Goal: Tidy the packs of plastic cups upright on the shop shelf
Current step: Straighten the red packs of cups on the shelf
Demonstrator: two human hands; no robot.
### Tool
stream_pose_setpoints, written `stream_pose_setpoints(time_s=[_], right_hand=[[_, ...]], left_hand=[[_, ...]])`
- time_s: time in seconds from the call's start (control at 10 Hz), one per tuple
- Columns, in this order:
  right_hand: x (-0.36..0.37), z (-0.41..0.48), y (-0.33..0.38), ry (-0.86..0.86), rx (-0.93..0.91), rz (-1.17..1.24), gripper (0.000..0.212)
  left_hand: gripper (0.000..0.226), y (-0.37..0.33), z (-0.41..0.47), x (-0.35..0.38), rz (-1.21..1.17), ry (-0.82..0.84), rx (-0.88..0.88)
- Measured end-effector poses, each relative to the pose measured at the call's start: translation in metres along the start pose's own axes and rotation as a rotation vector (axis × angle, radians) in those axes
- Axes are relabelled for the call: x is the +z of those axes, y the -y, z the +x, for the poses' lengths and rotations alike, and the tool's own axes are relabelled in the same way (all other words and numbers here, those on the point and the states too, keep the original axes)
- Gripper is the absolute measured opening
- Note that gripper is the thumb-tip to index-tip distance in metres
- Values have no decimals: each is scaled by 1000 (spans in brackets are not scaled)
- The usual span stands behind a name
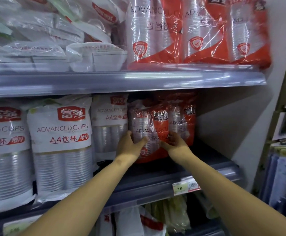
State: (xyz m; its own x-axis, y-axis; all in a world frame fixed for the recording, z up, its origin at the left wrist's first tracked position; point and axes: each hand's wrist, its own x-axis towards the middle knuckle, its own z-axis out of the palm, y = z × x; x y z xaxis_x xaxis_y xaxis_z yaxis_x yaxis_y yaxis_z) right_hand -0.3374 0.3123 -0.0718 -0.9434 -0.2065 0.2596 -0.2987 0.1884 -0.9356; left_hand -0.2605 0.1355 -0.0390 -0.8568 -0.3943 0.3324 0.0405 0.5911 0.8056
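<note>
A red-and-clear pack of plastic cups stands upright on the middle shelf, right of centre. My left hand presses its left side and my right hand grips its lower right side. Behind it stands a second red pack, also upright. White packs of cups stand upright to the left, with another white pack set further back beside the red one.
On the upper shelf stand three red cup packs at right and stacked white trays at left. A price tag hangs on the middle shelf's edge. A white side wall bounds the shelf at right.
</note>
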Motion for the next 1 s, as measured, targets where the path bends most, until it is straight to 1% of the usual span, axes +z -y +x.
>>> stream_pose_setpoints(time_s=[0.2,0.3,0.5,0.6,0.7,0.8,0.9,1.0], right_hand=[[-3,3,-4,41,7,11,52],[-5,1,-6,43,9,28,50],[-7,-7,4,71,28,35,53],[-9,-12,9,65,36,20,52],[-12,-16,11,79,42,3,43],[-19,-27,17,91,25,-6,56],[-23,-38,19,27,17,-83,64],[-29,-54,36,-144,-63,-162,52]], left_hand=[[52,4,-1,4,3,-8,25],[56,5,-3,6,-1,-7,33],[70,8,-4,9,-22,-10,30],[82,10,-5,9,-44,7,4],[80,9,-10,5,-49,1,14],[69,6,-23,-1,-132,49,86],[70,10,-44,-12,-181,47,115],[55,9,-65,-26,-118,-51,203]])
